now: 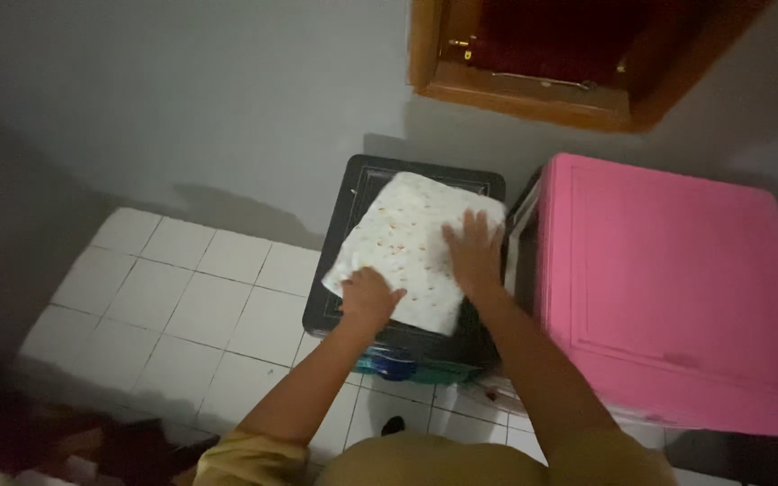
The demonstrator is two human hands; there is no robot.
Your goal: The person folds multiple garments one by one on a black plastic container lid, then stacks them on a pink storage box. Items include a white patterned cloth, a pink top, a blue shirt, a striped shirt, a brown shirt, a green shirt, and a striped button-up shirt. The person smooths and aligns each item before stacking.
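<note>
A folded white cloth with small red and yellow specks lies on top of a dark box-like container against the wall. My left hand rests on the cloth's near left corner with its fingers curled; whether it grips the fabric I cannot tell. My right hand lies flat on the cloth's right side, fingers spread. Both arms reach forward from mustard-coloured sleeves.
A pink cabinet stands right beside the dark container. A wooden window frame is set in the grey wall above. White floor tiles spread to the left. Dark clothes lie at the bottom left corner.
</note>
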